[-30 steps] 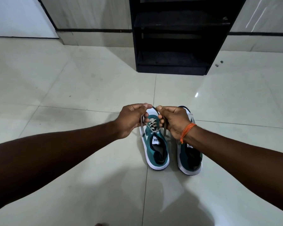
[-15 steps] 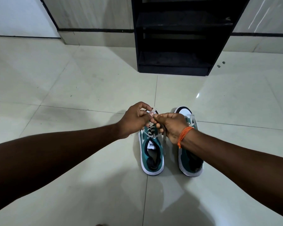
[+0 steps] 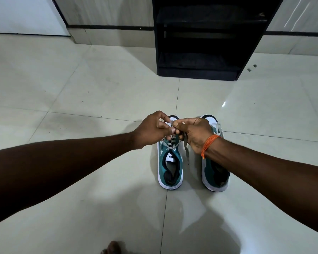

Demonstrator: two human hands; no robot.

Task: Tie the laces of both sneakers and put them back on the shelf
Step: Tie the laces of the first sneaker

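Observation:
Two teal sneakers with white soles stand side by side on the tiled floor, toes pointing away from me. Over the left sneaker [image 3: 170,169] my left hand [image 3: 151,131] and my right hand [image 3: 195,132] meet, both pinching its grey laces [image 3: 171,123] above the tongue. One loose lace end hangs down beside my right palm. My right wrist, with an orange thread band, covers the front of the right sneaker [image 3: 216,177]; its laces lie loose near the toe. The black shelf [image 3: 200,74] stands on the floor beyond the shoes, its lower compartments dark.
Glossy pale floor tiles [image 3: 99,88] spread all around the shoes. A wall with a dark stripe runs behind the shelf. Two small dark specks [image 3: 251,67] lie on the floor right of the shelf. A toe [image 3: 112,248] shows at the bottom edge.
My hands have drawn together and risen a little over the left sneaker, bringing the lace ends to one point between the fingertips. The shoes stay in place.

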